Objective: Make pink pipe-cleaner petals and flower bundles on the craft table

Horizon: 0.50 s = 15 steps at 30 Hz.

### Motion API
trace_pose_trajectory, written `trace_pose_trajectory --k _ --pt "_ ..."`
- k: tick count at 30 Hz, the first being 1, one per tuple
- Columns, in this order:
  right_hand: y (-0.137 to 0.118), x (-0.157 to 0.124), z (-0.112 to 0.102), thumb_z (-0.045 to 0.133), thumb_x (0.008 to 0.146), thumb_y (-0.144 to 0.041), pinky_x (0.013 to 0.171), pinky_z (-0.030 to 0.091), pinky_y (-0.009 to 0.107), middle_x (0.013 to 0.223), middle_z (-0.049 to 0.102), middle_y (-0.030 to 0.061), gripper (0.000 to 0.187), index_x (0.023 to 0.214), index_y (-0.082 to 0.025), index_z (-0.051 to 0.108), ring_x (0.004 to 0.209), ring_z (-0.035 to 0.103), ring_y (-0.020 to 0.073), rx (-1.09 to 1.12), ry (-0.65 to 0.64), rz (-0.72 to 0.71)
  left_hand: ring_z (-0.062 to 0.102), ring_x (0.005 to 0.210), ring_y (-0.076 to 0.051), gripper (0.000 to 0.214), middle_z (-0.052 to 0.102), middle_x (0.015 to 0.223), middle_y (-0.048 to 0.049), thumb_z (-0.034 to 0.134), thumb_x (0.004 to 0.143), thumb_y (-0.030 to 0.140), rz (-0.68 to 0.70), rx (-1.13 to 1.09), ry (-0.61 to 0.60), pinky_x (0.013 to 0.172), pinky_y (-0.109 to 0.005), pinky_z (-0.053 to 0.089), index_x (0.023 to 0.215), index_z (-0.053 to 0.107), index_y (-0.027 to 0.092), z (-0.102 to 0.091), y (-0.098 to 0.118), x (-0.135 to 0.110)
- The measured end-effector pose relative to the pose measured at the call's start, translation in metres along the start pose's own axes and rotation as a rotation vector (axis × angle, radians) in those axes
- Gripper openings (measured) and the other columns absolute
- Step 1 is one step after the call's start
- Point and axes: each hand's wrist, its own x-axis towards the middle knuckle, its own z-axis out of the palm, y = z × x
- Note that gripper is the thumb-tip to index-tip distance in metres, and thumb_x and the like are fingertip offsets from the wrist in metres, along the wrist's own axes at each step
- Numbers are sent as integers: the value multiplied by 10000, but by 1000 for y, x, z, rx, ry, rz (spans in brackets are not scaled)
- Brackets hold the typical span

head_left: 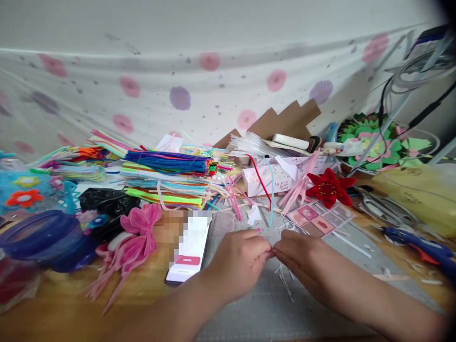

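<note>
Over the grey cutting mat, my left hand and my right hand meet at the fingertips. Both are closed in a pinch, and whatever lies between them is too small and hidden to name. A speck of pink shows above the left fingers. Just beyond the hands lie a red pipe cleaner, a light blue pipe cleaner and a white paper scrap. Thin pale wire-like strands rest on the mat below the fingertips. Left of my left hand is a phone with a lit screen.
Bundles of coloured pipe cleaners are piled at the back left. Nearer stand a pink pipe-cleaner bow and a blue bowl. On the right are a red flower, scissors and a blue glue gun.
</note>
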Motion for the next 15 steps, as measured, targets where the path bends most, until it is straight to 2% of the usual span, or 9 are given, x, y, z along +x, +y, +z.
trace_pose_trajectory --k 3,10,15 --pt "-1 1 -5 387 924 -201 650 385 267 820 583 28 195 857 -204 570 721 525 139 24 -63 22 508 584 -141 270 558 611 -37 456 870 188 33 44 18 523 -253 351 629 573 156 -3 -2 0" --pt "-2 5 -9 390 929 -248 635 377 260 763 584 27 247 776 -177 572 695 519 134 83 -21 164 508 571 -135 292 552 601 -23 444 875 199 124 178 75 523 -249 348 620 582 156 1 -6 -2" --pt "3 4 -11 450 900 -255 598 357 234 708 580 10 235 726 -168 583 649 513 114 42 15 165 552 619 -152 281 602 648 -40 441 881 201 121 174 57 562 -264 385 687 634 139 1 -9 -2"
